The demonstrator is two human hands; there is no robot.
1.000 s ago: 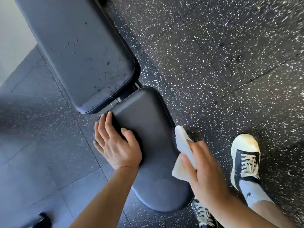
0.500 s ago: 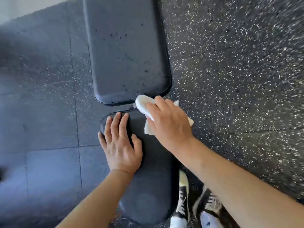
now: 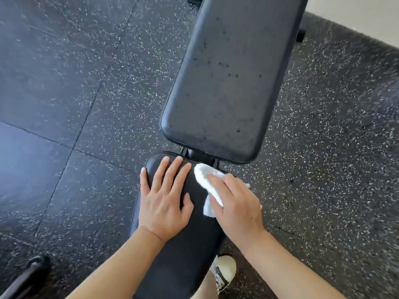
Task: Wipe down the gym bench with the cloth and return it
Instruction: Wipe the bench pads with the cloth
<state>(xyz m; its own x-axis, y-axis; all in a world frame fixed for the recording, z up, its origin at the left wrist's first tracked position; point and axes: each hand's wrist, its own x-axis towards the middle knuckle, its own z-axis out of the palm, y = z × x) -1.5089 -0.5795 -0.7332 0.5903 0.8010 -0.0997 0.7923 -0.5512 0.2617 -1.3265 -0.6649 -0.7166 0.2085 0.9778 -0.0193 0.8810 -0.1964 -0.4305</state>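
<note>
Head view, looking down along the gym bench (image 3: 179, 244). Left hand (image 3: 165, 203) lies flat on the seat pad (image 3: 177, 255), fingers straight and slightly spread, bracing, holding nothing. Right hand (image 3: 234, 203) presses the white cloth (image 3: 207, 180) onto the far right corner of the seat pad, just beside the hinge gap; fingers bend over the bunched cloth and pin it to the vinyl, though whether the thumb wraps under it cannot be told. Cloth is crumpled, part showing beyond the fingertips, part trailing below the palm. Back pad (image 3: 228, 83) beyond the gap is well apart from both hands and carries many dark droplets or specks across its surface. Judgement: wiping is at an early-to-middle stage. Work sits on the seat pad, which looks free of specks where visible; the spotted back pad looks not yet wiped. Returning the cloth is also left; its home is not in view. A white shoe (image 3: 224, 270) stands on the speckled rubber floor (image 3: 86, 83) beside the bench.
</note>
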